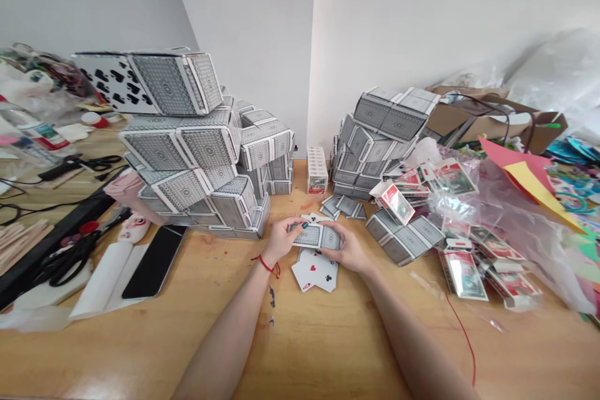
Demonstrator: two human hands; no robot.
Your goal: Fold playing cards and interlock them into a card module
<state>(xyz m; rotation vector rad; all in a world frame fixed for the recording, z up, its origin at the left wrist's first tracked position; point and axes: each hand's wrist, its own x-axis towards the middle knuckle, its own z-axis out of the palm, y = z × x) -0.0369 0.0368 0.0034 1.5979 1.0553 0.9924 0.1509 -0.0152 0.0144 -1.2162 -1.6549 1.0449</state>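
Both hands meet over the middle of the wooden table. My left hand and my right hand pinch a small piece made of folded playing cards, grey patterned backs up. The fingers of both hands are closed on its ends. Under it lie a few face-up cards showing hearts and clubs. A red thread bracelet sits on my left wrist.
A tall stack of card-built boxes stands at the left, a smaller stack at the right. Card packs in plastic spread right. A phone, scissors and paper lie at the left.
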